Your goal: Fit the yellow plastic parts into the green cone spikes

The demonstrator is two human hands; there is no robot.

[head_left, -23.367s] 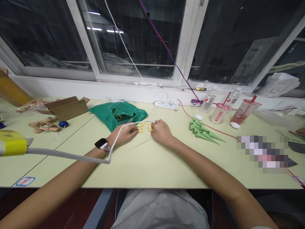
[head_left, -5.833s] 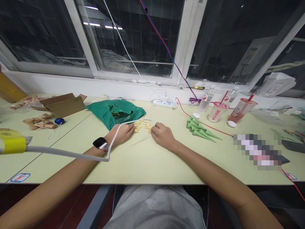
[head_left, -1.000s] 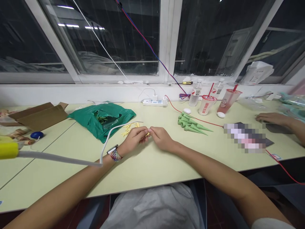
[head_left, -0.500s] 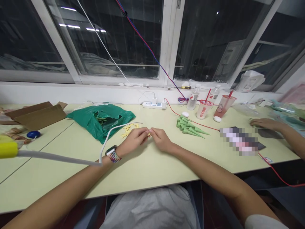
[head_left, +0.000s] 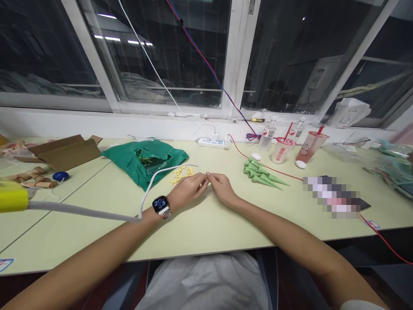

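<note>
My left hand (head_left: 191,189), with a watch (head_left: 161,206) on its wrist, is closed above the table. Its fingertips meet those of my right hand (head_left: 223,189), which is closed in a pinch. A bit of yellow showed between the fingertips half a second ago; now the fingers hide what they hold. Just behind my left hand lie several small yellow plastic pieces (head_left: 182,173), partly covered by it. To the right of my hands is a pile of light green plastic cones (head_left: 263,174). A torn green plastic bag (head_left: 129,161) with green things inside lies behind on the left.
A white cable (head_left: 150,183) arches over my left forearm. At the back stand a power strip (head_left: 214,143), bottles (head_left: 267,137) and drink cups (head_left: 282,151). A phone-like slab (head_left: 363,204), partly blurred, lies right. An open cardboard box (head_left: 69,155) and a blue ball (head_left: 60,176) are left.
The view has shifted a little, so the scene sits further right. My left wrist has turned and the watch face shows. The yellow bit is hidden. Another person's hand at the right has gone.
</note>
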